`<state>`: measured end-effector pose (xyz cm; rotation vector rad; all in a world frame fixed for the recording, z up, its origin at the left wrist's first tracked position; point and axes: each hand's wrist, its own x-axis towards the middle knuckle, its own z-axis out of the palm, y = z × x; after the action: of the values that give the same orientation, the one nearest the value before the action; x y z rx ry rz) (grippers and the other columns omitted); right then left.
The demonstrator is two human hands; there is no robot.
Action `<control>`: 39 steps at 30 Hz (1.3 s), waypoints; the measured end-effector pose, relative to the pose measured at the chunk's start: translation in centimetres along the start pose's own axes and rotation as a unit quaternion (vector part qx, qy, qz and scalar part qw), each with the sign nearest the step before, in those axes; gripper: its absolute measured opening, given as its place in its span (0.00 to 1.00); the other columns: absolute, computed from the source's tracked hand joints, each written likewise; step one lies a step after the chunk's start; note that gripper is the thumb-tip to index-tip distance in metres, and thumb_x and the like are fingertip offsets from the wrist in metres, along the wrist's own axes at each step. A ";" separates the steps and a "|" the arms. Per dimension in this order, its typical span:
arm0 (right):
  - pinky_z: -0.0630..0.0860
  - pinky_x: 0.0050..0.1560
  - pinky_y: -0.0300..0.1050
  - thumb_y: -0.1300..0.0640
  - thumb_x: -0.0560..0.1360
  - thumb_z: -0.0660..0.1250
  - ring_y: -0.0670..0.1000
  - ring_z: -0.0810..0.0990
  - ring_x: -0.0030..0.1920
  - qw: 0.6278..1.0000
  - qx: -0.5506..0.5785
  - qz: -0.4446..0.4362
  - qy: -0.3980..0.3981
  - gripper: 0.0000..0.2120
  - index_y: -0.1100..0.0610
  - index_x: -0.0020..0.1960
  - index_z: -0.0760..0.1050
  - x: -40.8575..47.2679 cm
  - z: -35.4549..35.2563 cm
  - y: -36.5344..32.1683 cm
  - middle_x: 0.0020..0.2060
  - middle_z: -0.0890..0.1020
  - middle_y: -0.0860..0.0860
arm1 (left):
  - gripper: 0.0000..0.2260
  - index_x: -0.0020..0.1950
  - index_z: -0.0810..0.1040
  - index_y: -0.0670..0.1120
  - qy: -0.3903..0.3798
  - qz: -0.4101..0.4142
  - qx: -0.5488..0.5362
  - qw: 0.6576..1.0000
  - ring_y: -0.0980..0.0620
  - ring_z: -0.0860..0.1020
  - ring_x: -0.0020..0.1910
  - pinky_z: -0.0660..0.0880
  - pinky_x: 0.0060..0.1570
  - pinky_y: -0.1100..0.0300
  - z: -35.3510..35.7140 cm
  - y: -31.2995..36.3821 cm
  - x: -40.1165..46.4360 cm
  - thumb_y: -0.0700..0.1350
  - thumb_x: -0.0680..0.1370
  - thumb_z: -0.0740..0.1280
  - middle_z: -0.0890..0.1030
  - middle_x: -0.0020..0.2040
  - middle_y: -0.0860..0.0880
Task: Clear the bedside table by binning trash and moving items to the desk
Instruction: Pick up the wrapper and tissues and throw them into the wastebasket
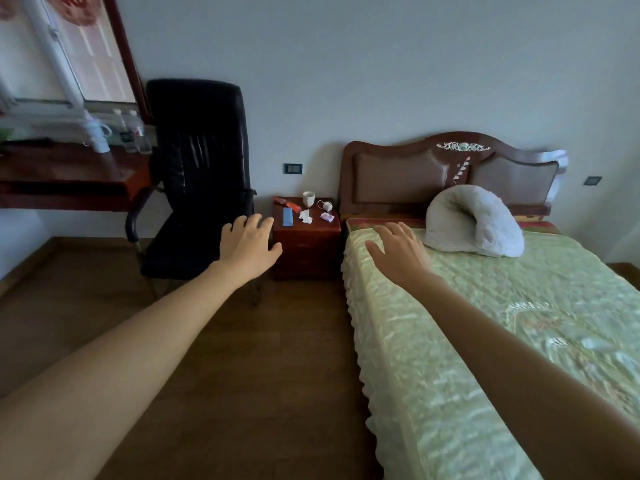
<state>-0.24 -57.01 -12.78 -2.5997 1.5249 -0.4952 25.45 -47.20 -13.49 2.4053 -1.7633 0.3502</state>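
Note:
A small red-brown bedside table (306, 242) stands between a black chair and the bed. On its top lie a red wrapper (286, 203), a blue flat box (287, 216), a white cup (308, 198), a crumpled tissue (305, 216), a white charger with its cord (325, 205) and a small purple packet (327, 217). My left hand (250, 244) is stretched out, fingers apart, just left of the table. My right hand (398, 251) is held open over the bed's near corner, right of the table. Both hands hold nothing. The wooden desk (69, 174) is at the far left.
A black office chair (197, 174) stands between the desk and the bedside table. On the desk's back edge stand a white jug (98, 135) and bottles (133, 133). The bed (485, 323) with a green cover and a grey pillow (474, 221) fills the right. Wooden floor lies in front.

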 end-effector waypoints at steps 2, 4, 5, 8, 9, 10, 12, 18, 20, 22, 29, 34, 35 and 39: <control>0.62 0.69 0.56 0.46 0.80 0.55 0.57 0.58 0.74 1.000 -0.003 -0.009 -0.002 0.24 0.56 0.72 0.65 3.4 0.8 1.0 0.71 0.68 0.54 | 0.27 0.73 0.61 0.47 0.002 -0.006 -0.001 1.000 0.43 0.65 0.69 0.66 0.64 0.46 1.2 0.2 2.8 0.58 0.77 0.57 0.67 0.72 0.45; 0.62 0.69 0.55 0.46 0.80 0.55 0.56 0.59 0.74 1.000 -0.002 -0.012 -0.007 0.24 0.56 0.72 0.66 6.4 1.9 1.8 0.71 0.69 0.54 | 0.27 0.73 0.62 0.47 -0.008 -0.011 -0.005 1.000 0.43 0.65 0.69 0.67 0.64 0.46 2.4 0.2 5.4 0.58 0.77 0.57 0.67 0.71 0.45; 0.61 0.70 0.55 0.46 0.80 0.56 0.56 0.59 0.74 1.000 -0.003 -0.014 -0.014 0.23 0.56 0.72 0.66 7.7 2.5 2.1 0.71 0.69 0.54 | 0.27 0.73 0.62 0.47 -0.015 -0.013 -0.006 1.000 0.43 0.66 0.69 0.68 0.64 0.46 3.0 0.1 6.5 0.58 0.77 0.58 0.67 0.71 0.45; 0.60 0.71 0.55 0.46 0.80 0.55 0.56 0.58 0.75 0.999 0.003 -0.020 -0.031 0.24 0.55 0.72 0.65 11.6 4.9 2.8 0.72 0.67 0.54 | 0.27 0.73 0.63 0.47 -0.019 -0.018 -0.005 1.000 0.43 0.67 0.68 0.69 0.62 0.46 5.2 -0.6 9.9 0.58 0.77 0.58 0.68 0.71 0.45; 0.60 0.71 0.55 0.46 0.80 0.55 0.56 0.58 0.75 0.999 0.008 -0.021 -0.034 0.24 0.55 0.72 0.65 13.0 5.7 3.0 0.72 0.67 0.54 | 0.27 0.73 0.63 0.46 -0.021 -0.021 -0.007 1.000 0.43 0.67 0.68 0.68 0.63 0.46 6.0 -0.9 11.1 0.57 0.77 0.59 0.68 0.71 0.45; 0.60 0.72 0.55 0.46 0.80 0.55 0.56 0.58 0.74 0.999 0.012 -0.023 -0.038 0.24 0.55 0.72 0.65 14.5 6.7 3.1 0.72 0.67 0.54 | 0.27 0.73 0.63 0.46 -0.026 -0.023 -0.010 0.999 0.43 0.67 0.68 0.68 0.63 0.45 6.7 -1.2 12.4 0.57 0.77 0.59 0.68 0.71 0.45; 0.60 0.72 0.55 0.45 0.80 0.55 0.56 0.59 0.74 0.999 0.013 -0.024 -0.047 0.24 0.56 0.72 0.65 17.6 8.5 3.2 0.72 0.67 0.54 | 0.27 0.73 0.63 0.46 -0.034 -0.021 -0.013 0.999 0.43 0.67 0.68 0.68 0.63 0.45 8.5 -2.0 15.0 0.57 0.77 0.59 0.68 0.70 0.45; 0.58 0.72 0.54 0.47 0.80 0.56 0.57 0.57 0.75 0.998 0.008 -0.020 -0.053 0.23 0.57 0.72 0.65 27.9 12.9 1.8 0.71 0.68 0.55 | 0.27 0.73 0.61 0.47 -0.040 -0.018 -0.011 0.999 0.43 0.65 0.69 0.66 0.64 0.46 13.4 -5.4 24.7 0.57 0.78 0.58 0.67 0.72 0.45; 0.59 0.71 0.53 0.47 0.80 0.56 0.57 0.59 0.74 0.999 0.006 -0.012 -0.050 0.23 0.57 0.71 0.67 31.5 14.1 1.3 0.70 0.70 0.55 | 0.27 0.73 0.61 0.47 -0.045 -0.018 -0.016 0.999 0.43 0.65 0.70 0.66 0.64 0.46 14.7 -6.8 28.1 0.57 0.78 0.58 0.67 0.72 0.45; 0.60 0.71 0.54 0.48 0.80 0.57 0.57 0.60 0.74 0.999 0.009 -0.006 -0.052 0.23 0.58 0.70 0.67 34.6 15.5 1.0 0.69 0.71 0.55 | 0.27 0.73 0.61 0.47 -0.054 -0.015 -0.021 0.998 0.43 0.65 0.70 0.66 0.64 0.46 16.1 -7.9 31.1 0.57 0.78 0.58 0.67 0.72 0.45; 0.59 0.73 0.55 0.47 0.80 0.56 0.57 0.59 0.74 0.996 0.022 0.027 -0.080 0.23 0.57 0.72 0.64 42.4 20.3 1.0 0.71 0.68 0.55 | 0.27 0.73 0.62 0.46 -0.084 0.006 -0.021 0.996 0.43 0.65 0.69 0.67 0.64 0.46 21.3 -10.7 39.4 0.57 0.77 0.58 0.67 0.71 0.44; 0.61 0.72 0.56 0.46 0.80 0.56 0.57 0.61 0.73 0.994 0.022 0.033 -0.106 0.24 0.57 0.71 0.65 48.2 24.1 2.4 0.70 0.70 0.55 | 0.27 0.73 0.62 0.46 -0.111 -0.004 -0.028 0.993 0.43 0.66 0.69 0.67 0.65 0.46 25.8 -11.7 44.6 0.57 0.77 0.59 0.68 0.71 0.44; 0.61 0.72 0.56 0.46 0.80 0.57 0.57 0.62 0.73 0.993 0.022 0.033 -0.110 0.24 0.57 0.71 0.66 49.5 24.9 2.7 0.69 0.71 0.55 | 0.27 0.73 0.62 0.46 -0.116 -0.004 -0.028 0.993 0.43 0.66 0.69 0.68 0.64 0.46 26.7 -11.8 45.7 0.57 0.77 0.59 0.68 0.71 0.44; 0.63 0.68 0.54 0.48 0.79 0.58 0.58 0.66 0.69 0.993 0.016 0.026 -0.111 0.21 0.58 0.68 0.69 55.2 27.9 4.3 0.65 0.74 0.56 | 0.27 0.73 0.63 0.46 -0.130 -0.006 -0.034 0.991 0.43 0.67 0.68 0.68 0.64 0.46 29.8 -11.8 50.9 0.57 0.77 0.59 0.69 0.70 0.44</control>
<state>29.91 -109.18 -27.27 -2.4848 1.4947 -0.2159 54.37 -97.82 -28.29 2.5072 -1.8247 -0.0285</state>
